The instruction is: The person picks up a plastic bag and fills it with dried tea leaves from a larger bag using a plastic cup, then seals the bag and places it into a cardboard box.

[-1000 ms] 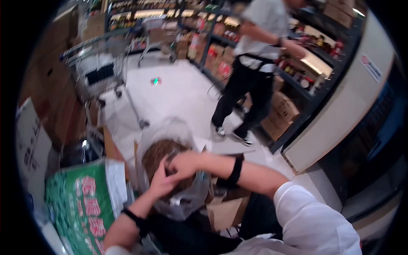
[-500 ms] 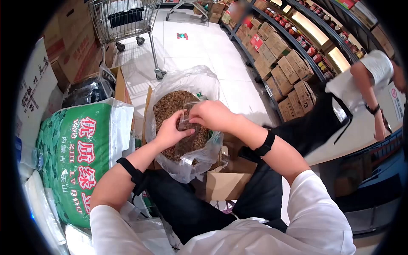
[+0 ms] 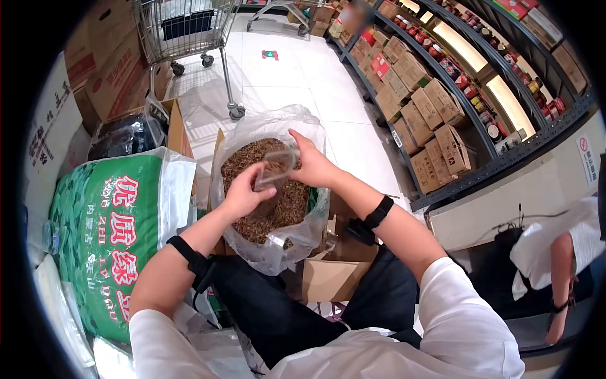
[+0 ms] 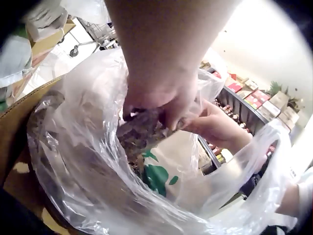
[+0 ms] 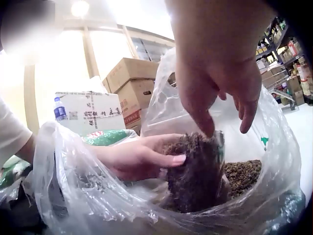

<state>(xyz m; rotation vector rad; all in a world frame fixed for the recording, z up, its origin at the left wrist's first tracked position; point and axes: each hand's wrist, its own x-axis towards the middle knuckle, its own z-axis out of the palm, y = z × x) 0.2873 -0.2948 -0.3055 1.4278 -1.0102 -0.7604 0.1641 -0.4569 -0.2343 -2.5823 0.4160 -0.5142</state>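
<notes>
A large clear plastic bag [image 3: 268, 121] stands open in a cardboard box, holding loose brown dried plant bits [image 3: 255, 230]. Above them, my left hand [image 3: 245, 197] grips a small clear pouch [image 5: 195, 171], thumb on the near side and fingers behind. Brown bits pack the pouch up to its mouth in the right wrist view. My right hand [image 3: 314, 167] is at the pouch's upper edge, its fingers apart; one digit reaches down to the top of the contents. In the left wrist view, the left hand hides most of the pouch.
A green printed sack [image 3: 110, 234] sits at my left, with cartons [image 3: 104, 57] behind it. An open cardboard flap [image 3: 334, 278] lies near my knees. Beyond the bag stands a shopping cart [image 3: 186, 31]. Shelves of jars and boxes [image 3: 435, 104] line the right. Another person [image 3: 555, 259] is at far right.
The view has tilted down from a second ago. My right hand has gone from bunched fingers over the pouch to spread fingers beside it. The other person has moved right and lower in view.
</notes>
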